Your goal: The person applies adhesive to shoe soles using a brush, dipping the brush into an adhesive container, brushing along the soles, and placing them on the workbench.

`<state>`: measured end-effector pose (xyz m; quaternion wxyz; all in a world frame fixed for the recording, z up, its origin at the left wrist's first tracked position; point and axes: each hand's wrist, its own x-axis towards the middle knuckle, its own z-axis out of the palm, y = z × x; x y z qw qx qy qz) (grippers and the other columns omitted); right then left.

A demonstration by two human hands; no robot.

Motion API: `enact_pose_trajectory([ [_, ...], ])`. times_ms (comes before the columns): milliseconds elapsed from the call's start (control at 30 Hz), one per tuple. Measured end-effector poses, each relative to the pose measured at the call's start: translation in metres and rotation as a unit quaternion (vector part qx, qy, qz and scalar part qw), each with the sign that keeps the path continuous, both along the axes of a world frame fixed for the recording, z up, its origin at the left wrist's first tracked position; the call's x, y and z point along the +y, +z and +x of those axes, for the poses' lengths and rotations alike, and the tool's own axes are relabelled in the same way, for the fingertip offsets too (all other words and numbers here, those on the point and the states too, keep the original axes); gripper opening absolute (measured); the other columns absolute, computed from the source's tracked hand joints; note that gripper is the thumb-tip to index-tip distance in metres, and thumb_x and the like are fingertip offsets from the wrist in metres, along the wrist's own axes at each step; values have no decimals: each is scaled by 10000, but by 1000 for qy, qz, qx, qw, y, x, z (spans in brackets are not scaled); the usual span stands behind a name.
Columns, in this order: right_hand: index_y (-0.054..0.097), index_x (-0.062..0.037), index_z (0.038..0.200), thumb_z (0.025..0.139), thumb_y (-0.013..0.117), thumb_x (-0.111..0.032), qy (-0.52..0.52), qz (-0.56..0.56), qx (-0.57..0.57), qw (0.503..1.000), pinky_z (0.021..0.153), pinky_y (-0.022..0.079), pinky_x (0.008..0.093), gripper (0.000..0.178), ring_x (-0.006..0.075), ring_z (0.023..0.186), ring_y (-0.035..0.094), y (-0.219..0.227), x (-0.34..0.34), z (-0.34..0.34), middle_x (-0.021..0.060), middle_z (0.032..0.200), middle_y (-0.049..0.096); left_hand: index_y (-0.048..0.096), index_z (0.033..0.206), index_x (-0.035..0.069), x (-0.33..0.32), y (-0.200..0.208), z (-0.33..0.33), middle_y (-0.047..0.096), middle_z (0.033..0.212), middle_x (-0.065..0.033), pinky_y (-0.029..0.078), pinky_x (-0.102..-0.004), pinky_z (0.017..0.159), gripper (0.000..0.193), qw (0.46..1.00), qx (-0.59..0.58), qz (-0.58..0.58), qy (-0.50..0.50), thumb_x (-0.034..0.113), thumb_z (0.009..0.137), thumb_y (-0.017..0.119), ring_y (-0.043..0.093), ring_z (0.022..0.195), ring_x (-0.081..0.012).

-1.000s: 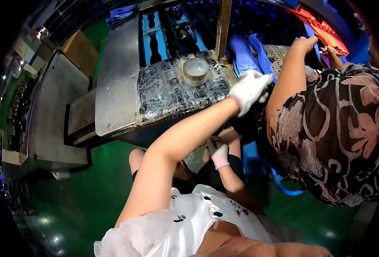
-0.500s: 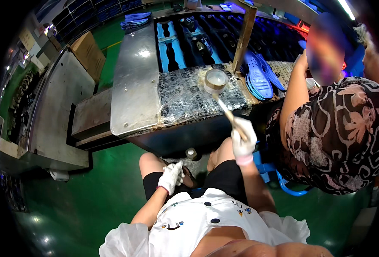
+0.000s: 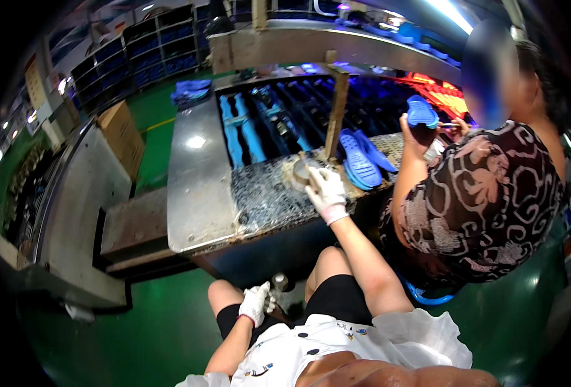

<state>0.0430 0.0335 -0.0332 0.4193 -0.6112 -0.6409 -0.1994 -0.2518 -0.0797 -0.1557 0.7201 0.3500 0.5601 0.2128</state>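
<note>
My right hand (image 3: 328, 191), in a white glove, reaches over the near part of the metal bench. Its fingers close on a brush (image 3: 312, 174), mostly hidden by the glove. The brush is at a round pot (image 3: 297, 175) that stands on the glue-smeared bench covering; motion blur hides how far the bristles reach in. My left hand (image 3: 255, 305), also gloved, rests low by my left knee with its fingers bent inward. A dark brownish thing (image 3: 279, 314) shows beside those fingers, but I cannot make out what it is.
Blue shoe soles (image 3: 361, 161) lie right of the pot, beside an upright post (image 3: 336, 116). Light-blue pieces (image 3: 241, 129) lie along the bench's dark conveyor. A co-worker (image 3: 476, 193) on my right holds a blue sole (image 3: 421, 111). A cardboard box (image 3: 122, 138) stands left.
My right hand has moved forward and left, bringing the brush to the pot. My view has tilted up. The co-worker's hands and blue sole now show. My left hand stays low.
</note>
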Motion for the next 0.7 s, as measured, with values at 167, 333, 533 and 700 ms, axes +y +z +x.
enact_pose_trajectory([
  [167, 434, -95, 1335, 687, 740, -200, -21, -28, 29, 999, 972, 393, 429, 725, 341, 1148, 457, -10, -17, 7, 127, 1305, 460, 502, 773, 74, 1, -9, 4, 569, 622, -95, 397, -291, 402, 330, 1000, -15, -16, -11, 365, 920, 551, 519, 450, -189],
  [333, 502, -38, 1230, 744, 649, -62, -28, 81, 247, 965, 936, 431, 402, 508, 340, 1076, 524, -41, -66, -5, 165, 1229, 506, 532, 815, 55, 3, -8, 10, 564, 644, -78, 430, -277, 421, 315, 998, 7, -25, -58, 353, 917, 540, 520, 463, -161],
  [533, 656, -59, 957, 842, 483, -107, 212, -331, 293, 871, 848, 481, 369, 213, 272, 963, 615, -140, -139, -86, 141, 968, 648, 617, 1079, -19, -1, -21, 23, 654, 1018, -193, 488, -407, 811, 459, 863, 275, 231, -355, 375, 849, 559, 636, 940, -326],
  [700, 672, -71, 1007, 811, 552, -300, 267, -658, -87, 699, 843, 496, 401, 325, 305, 985, 636, -135, -149, -98, 152, 1044, 665, 644, 1062, 58, -36, -110, 34, 616, 1089, -219, 458, -375, 872, 389, 687, 170, 472, -526, 346, 826, 532, 607, 1026, -292],
])
